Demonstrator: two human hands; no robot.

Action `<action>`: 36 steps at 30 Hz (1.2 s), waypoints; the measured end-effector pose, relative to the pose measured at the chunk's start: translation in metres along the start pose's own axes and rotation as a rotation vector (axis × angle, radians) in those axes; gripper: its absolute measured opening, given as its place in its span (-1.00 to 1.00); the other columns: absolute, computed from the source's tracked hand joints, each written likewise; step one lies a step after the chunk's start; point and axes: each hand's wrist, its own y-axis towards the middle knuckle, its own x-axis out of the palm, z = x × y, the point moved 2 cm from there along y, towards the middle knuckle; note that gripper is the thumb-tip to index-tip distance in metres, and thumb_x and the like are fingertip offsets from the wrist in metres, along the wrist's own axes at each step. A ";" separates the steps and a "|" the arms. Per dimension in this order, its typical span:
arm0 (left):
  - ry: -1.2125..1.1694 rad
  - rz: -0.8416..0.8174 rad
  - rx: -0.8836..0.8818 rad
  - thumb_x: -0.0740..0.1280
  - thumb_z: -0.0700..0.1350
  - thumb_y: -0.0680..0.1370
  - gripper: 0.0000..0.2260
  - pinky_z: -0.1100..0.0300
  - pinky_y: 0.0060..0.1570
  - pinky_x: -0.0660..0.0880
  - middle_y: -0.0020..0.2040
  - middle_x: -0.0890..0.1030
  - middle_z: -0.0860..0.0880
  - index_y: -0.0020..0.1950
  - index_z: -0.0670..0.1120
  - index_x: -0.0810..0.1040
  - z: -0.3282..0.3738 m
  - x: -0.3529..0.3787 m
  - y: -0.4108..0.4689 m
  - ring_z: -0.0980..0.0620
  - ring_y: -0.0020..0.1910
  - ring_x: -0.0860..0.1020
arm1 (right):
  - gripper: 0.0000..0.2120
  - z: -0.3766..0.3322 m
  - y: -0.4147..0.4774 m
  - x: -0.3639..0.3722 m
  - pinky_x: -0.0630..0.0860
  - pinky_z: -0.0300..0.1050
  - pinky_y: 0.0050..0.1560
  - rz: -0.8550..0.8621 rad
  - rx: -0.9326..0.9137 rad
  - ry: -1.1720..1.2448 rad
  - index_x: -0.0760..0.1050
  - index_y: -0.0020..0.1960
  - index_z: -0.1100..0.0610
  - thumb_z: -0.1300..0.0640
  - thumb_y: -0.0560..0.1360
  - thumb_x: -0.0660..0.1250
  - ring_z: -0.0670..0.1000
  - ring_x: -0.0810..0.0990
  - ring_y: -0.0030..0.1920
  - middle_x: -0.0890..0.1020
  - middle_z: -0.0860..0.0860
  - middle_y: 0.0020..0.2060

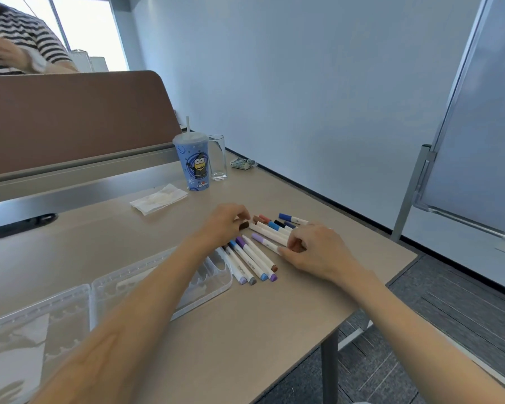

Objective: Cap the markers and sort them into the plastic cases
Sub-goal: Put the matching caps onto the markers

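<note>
At your 9 o'clock, two clear plastic cases [213, 277] lie open, your left forearm crossing over them. At 12, a white paper napkin [158, 198] and a blue cartoon cup [193, 167]. Your left hand [223, 225] curls its fingers round a brown-capped white marker [244, 225]. Loose white markers [254, 260] lie between your hands. At 3, your right hand [318, 249] pinches a lilac-capped white marker [264, 242]

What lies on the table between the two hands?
The head view shows a cluster of markers between the left hand and the right hand, their white barrels lying side by side.
</note>
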 end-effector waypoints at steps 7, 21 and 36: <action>0.046 -0.082 -0.158 0.22 -0.08 0.62 -0.84 0.18 -0.07 0.44 0.08 0.57 -0.05 0.17 -0.03 0.51 -0.001 0.007 0.014 0.03 -0.03 0.50 | -0.73 0.021 0.038 -0.001 0.41 -0.13 -0.28 -0.025 0.248 0.270 0.65 -0.13 0.08 -0.03 0.56 0.25 -0.04 0.52 -0.30 0.62 -0.02 -0.32; -0.038 -0.152 -0.096 0.23 -0.15 0.61 -0.84 0.24 -0.03 0.39 0.10 0.58 -0.05 0.13 -0.06 0.56 -0.007 -0.001 0.015 0.07 -0.02 0.47 | -0.75 -0.006 0.070 0.003 0.55 -0.09 -0.13 -0.357 0.190 -0.075 0.61 -0.11 0.08 -0.11 0.45 0.37 -0.03 0.58 -0.19 0.63 0.00 -0.22; 0.005 -0.151 -0.181 0.38 0.02 0.52 -0.77 0.20 -0.01 0.41 0.08 0.56 0.00 0.13 -0.05 0.57 0.000 0.004 0.010 0.05 0.04 0.49 | -0.77 0.018 0.034 -0.024 0.29 -0.22 -0.32 -0.208 0.537 1.334 0.57 0.12 0.30 0.16 0.57 0.32 -0.11 0.39 -0.37 0.61 0.01 -0.32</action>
